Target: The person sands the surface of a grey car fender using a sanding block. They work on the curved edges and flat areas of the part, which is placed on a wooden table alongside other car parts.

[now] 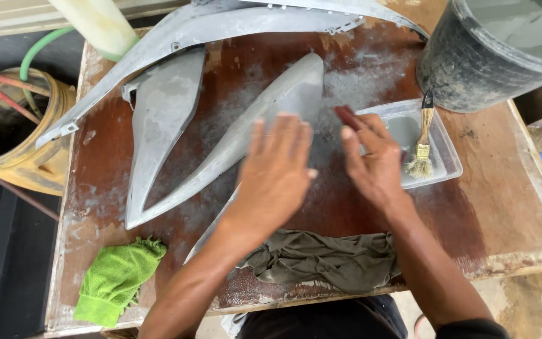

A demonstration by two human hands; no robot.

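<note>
The long grey primed plastic fairing panel (265,119) is lying right under the left hand (277,172), which is pressing flat with fingers spread. The right hand (374,163) is pinching a small dark red sanding block (346,117) beside it; a clear plastic tray (446,157) holding a wooden paintbrush (423,141) is sitting just past it.

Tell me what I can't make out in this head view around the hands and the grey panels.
- Left hand: motion-blurred; it covers the grey panel beneath, so contact there is unclear.
- Right hand: holds a small dark red piece, mostly hidden by the fingers; its kind is unclear.
- Clear tray under the brush: contents too pale to tell.
- Black bucket: cut off by the top and right edges.
- Long grey panel: cut off at the top edge.
</note>
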